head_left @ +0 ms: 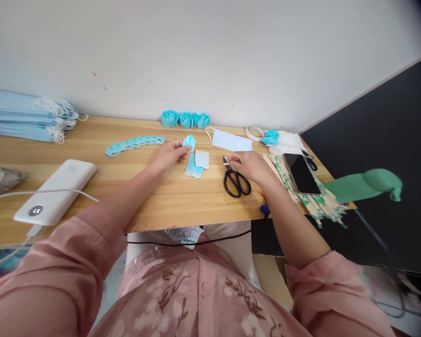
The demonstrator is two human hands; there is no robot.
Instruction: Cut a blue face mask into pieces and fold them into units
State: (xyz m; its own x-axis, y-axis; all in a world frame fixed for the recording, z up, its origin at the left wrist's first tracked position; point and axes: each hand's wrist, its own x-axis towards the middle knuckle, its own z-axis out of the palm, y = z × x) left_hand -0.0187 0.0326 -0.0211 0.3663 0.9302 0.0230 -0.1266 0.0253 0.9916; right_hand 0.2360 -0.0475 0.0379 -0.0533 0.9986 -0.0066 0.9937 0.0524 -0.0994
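Observation:
My left hand point(170, 154) pinches a small folded piece of blue mask fabric point(189, 141) just above the wooden table point(154, 196). Under it lie several cut blue and white fabric pieces point(197, 164). My right hand point(249, 166) rests on the table with its fingers curled beside the black scissors point(235, 180), touching the blade end; whether it grips them I cannot make out. A whole face mask point(231, 140) lies just beyond the scissors.
A chain of folded blue pieces point(135, 144) and three blue rosettes point(185, 119) lie near the wall. A mask stack point(28, 119) sits far left, a white power bank point(56, 189) in front. A phone point(301, 173) lies on wrapped chopsticks point(312, 196) at right.

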